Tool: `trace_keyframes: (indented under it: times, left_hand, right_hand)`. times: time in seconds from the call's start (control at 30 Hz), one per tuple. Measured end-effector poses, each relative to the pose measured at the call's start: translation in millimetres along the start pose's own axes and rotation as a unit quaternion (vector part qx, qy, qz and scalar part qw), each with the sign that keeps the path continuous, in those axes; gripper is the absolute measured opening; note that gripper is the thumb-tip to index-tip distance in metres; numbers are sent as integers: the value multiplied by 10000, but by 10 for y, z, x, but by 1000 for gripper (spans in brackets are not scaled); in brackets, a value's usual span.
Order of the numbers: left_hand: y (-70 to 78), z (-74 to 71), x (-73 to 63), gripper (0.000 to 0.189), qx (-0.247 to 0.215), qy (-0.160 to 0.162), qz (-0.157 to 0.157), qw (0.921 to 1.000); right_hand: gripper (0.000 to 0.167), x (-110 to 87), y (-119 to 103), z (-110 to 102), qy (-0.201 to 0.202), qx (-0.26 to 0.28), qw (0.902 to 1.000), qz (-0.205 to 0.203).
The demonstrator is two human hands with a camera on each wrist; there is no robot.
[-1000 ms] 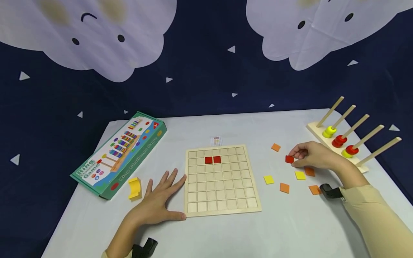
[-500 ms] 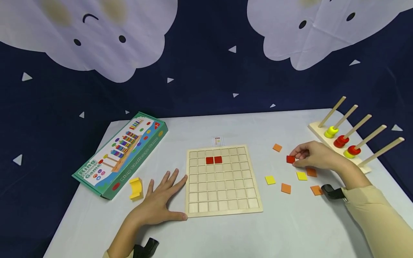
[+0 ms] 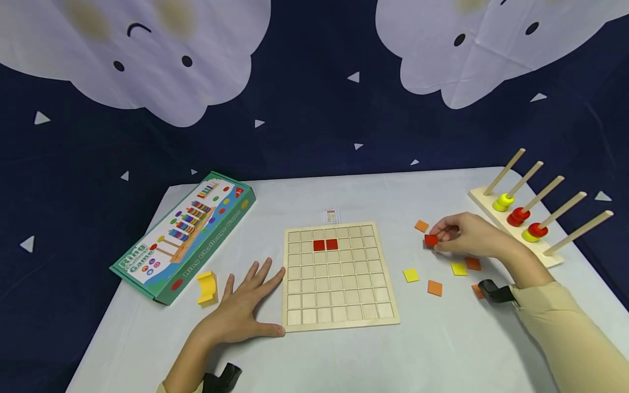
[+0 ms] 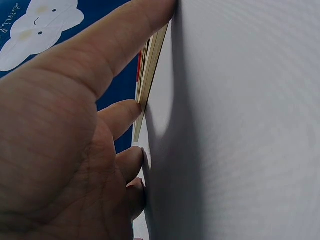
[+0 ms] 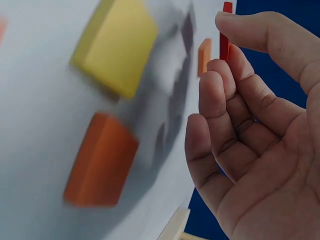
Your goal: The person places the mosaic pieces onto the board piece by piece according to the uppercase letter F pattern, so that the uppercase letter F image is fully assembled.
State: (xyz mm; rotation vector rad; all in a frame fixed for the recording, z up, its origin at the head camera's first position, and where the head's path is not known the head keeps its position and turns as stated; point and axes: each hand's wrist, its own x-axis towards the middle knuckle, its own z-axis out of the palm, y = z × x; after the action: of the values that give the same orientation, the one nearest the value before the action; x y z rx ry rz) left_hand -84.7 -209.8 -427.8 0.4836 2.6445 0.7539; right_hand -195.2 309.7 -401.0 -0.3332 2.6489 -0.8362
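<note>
One red tile (image 3: 431,240) is pinched by the right hand (image 3: 464,234), to the right of the wooden board (image 3: 337,298).

The tile is held by thumb and fingers at the left end of the right hand and seems to be raised off the bench (image 3: 354,360); no long axis is shown by its square face. The board is set to the left of the tile, with loose yellow tiles (image 3: 410,275) and orange tiles (image 3: 434,288) lying nearer on the right. Two red tiles (image 3: 319,245) are seated side by side towards the board's far edge. By the left hand (image 3: 241,308), spread with fingers extended and nothing gripped, the board's left edge is touched; the held tile is well apart from it.
</note>
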Motion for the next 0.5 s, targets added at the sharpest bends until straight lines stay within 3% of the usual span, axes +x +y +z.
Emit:
trace_keyframes:
  times: [0.5]
  left_hand:
    - [-13, 4, 6, 117, 33, -6, -17, 10000]
  right_hand:
    - [31, 201, -326, 134, -17, 409, 9978, -529]
